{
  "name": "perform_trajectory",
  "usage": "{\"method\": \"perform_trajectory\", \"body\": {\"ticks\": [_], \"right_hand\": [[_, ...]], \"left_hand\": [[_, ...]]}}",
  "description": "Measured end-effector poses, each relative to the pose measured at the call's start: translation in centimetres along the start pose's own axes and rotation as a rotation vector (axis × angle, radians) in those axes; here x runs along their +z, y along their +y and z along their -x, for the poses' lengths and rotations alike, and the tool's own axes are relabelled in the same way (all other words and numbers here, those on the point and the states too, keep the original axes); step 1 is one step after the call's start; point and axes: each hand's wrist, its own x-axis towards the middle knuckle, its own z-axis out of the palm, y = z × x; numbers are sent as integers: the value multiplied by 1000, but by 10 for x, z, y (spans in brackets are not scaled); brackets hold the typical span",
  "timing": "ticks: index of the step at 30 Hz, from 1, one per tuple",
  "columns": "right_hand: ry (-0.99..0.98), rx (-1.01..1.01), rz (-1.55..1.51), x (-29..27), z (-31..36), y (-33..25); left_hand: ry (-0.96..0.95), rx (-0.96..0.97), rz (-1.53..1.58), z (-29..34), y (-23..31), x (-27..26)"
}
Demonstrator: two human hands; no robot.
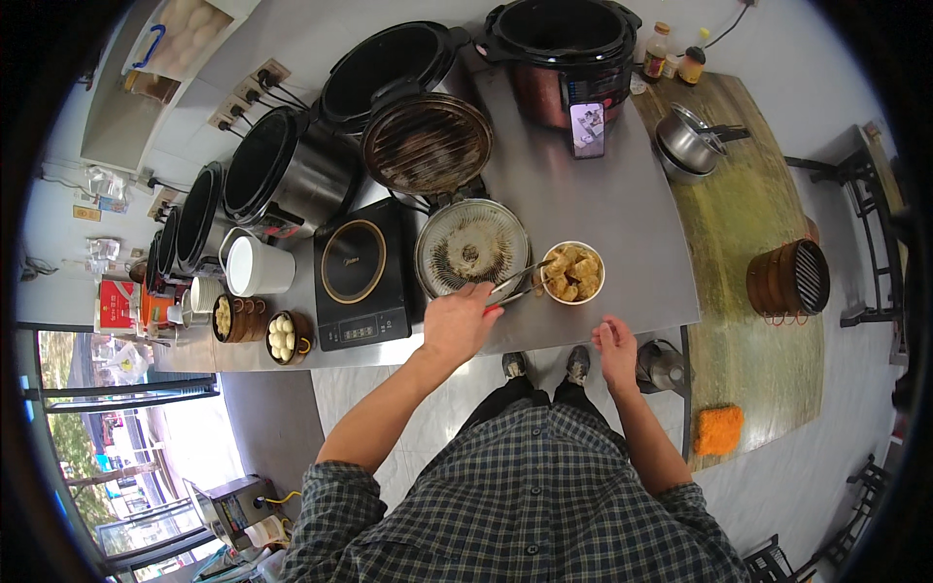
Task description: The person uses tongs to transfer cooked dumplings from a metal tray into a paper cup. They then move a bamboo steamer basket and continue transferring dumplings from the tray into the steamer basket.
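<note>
Bowl [570, 302], round, white-rimmed, upright near the front edge of the table [646, 257], heaped with browned food pieces [575, 276]: probably light, best steadied low around its outside; pieces likely soft, greasy and easily torn, to be pinched gently at mid-body. Tongs [515, 279], metal with red on the handle, presumably springy, best gripped along both arms: left hand [457, 323] with fingers clamped on them, tips at the bowl's left side. Right hand [615, 350] apparently empty, fingers loosely curled; cannot tell whether their tips meet the thumb.

Slim metal tongs [525, 271], tips at the left rim of a round white bowl [583, 301] of golden-brown chunks [575, 271]
</note>
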Motion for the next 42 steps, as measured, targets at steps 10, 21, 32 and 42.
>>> {"method": "perform_trajectory", "body": {"ticks": [10,21,32,42], "right_hand": [[60,15,-33,-22,2,-2],[33,17,-18,-17,-3,0],[44,30,123,40,-52,-54],[-77,9,-77,33,-54,-38]], "left_hand": [[-28,-57,-77,6,-22,-6],[-251,-68,-169,26,10,47],[-242,-235,-86,26,25,88],[24,-108,130,55,61,30]]}}
